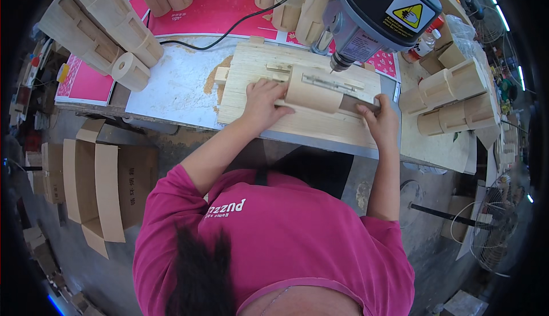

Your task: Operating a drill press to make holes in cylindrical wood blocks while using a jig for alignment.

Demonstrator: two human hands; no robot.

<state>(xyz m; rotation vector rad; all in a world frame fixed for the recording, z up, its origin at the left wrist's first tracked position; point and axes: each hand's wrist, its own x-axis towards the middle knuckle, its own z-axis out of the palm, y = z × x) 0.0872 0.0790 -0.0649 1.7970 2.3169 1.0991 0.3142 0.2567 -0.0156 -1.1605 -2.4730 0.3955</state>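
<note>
A pale wooden cylinder (311, 97) lies on its side on a light wooden board (246, 64), beneath the chuck of a drill press (360, 24). A metal strip (329, 81) runs along its upper side. My left hand (265, 103) is closed around the cylinder's left end, thumb low on the near side. At the other end a flat grey-brown bar (350, 104) sticks out of the cylinder. My right hand (382, 120) pinches the outer end of this bar between thumb and fingers. The fingertips on the far side are partly hidden.
Stacks of wooden cylinders (134, 33) stand at the left and back of the table, with more cylinders (452, 87) at the right. A black cable (229, 33) crosses the back. Sawdust (216, 78) lies beside the board. An open cardboard box (108, 184) stands on the floor.
</note>
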